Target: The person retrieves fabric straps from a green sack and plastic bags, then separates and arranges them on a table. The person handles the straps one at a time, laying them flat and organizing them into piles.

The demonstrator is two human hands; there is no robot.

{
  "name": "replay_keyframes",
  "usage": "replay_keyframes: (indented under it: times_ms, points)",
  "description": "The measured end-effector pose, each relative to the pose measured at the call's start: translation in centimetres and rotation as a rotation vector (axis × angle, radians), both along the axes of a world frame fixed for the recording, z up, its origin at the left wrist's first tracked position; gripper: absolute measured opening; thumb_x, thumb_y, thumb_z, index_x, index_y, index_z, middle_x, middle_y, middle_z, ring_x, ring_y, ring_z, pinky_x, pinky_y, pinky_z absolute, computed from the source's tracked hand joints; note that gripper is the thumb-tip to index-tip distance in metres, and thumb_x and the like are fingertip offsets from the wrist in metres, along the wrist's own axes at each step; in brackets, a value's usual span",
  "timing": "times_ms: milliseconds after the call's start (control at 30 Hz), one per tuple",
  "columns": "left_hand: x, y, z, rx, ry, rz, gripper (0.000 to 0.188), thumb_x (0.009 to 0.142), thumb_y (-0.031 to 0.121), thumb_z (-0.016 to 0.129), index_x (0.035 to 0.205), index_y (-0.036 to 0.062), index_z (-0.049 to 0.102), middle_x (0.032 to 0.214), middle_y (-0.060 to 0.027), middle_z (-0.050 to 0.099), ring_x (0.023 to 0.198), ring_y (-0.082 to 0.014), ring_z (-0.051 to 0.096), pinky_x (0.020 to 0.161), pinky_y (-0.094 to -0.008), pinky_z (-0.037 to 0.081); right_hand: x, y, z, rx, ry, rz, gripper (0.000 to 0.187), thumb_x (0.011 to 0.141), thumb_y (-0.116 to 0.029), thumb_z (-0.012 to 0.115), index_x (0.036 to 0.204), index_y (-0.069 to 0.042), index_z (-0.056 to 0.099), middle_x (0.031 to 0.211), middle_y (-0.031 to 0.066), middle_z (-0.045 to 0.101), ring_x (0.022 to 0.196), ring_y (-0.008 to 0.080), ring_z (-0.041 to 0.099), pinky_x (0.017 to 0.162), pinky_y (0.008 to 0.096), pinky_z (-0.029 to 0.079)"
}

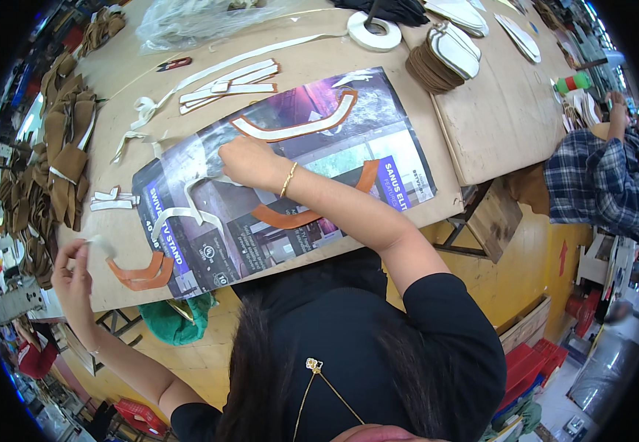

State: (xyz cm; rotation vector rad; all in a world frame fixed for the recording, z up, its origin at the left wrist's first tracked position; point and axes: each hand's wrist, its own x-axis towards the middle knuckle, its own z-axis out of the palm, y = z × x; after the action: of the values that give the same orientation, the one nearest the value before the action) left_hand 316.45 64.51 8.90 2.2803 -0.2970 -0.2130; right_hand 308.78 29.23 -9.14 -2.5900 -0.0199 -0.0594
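My left hand (73, 281) is raised off the table's left front corner, finger and thumb closed on a small blurred white strip (100, 244). Beside it, curved orange-brown leather strips (141, 271) lie at the corner. My right hand (249, 160) is closed over the middle of a printed cardboard sheet (312, 158); what its fingers hold is hidden. White paper strips (193, 197) curl out on its left. Beyond that hand lies a curved leather strip with a white face (297, 125). A bare curved leather strip (290, 219) lies partly under my right forearm.
A white tape roll (374, 33) stands at the back, its loose end trailing left. White-faced strips (227, 87), a red cutter (174, 65) and stacked brown-and-white pieces (445, 59) lie around the sheet. Brown pieces (61, 147) heap up at left. A person in plaid (596, 177) is at right.
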Motion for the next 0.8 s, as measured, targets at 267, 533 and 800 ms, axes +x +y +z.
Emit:
replay_keyframes:
  times_ms: [267,533,800]
  points:
    - [-6.1,-11.6,-4.1,0.204,0.271,-0.448,0.009,0.083,0.005,0.069,0.086,-0.0035,0.067,0.07,-0.0016,0.059,0.061,-0.0048,0.049,0.054,-0.0213,0.039,-6.2,2.2,6.7,0.443,-0.32,0.206,0.04,0.082,-0.04,0.069,0.093,-0.001,0.068,0.088,0.0164,0.067,0.085,0.0333,0.066,0.077,0.0415,0.05]
    - [-8.6,-15.8,-4.7,0.071,0.533,-0.608,0.014,0.084,0.01,0.072,0.087,-0.003,0.069,0.071,-0.0005,0.06,0.06,-0.004,0.048,0.053,-0.0215,0.037,-13.3,-4.0,6.8,0.709,0.291,0.282,0.024,0.091,-0.025,0.063,0.104,-0.006,0.07,0.088,0.013,0.068,0.075,0.0281,0.067,0.071,0.0373,0.05]
    - [-10.8,-16.2,-9.8,0.071,0.654,-0.66,0.018,0.086,0.015,0.07,0.094,-0.0012,0.071,0.082,-0.0057,0.064,0.074,-0.0122,0.057,0.067,-0.0269,0.045,-20.2,-8.1,4.8,0.964,0.501,-0.103,0.029,0.095,-0.013,0.058,0.123,-0.006,0.065,0.09,0.0061,0.053,0.076,0.0146,0.07,0.069,0.0258,0.054]
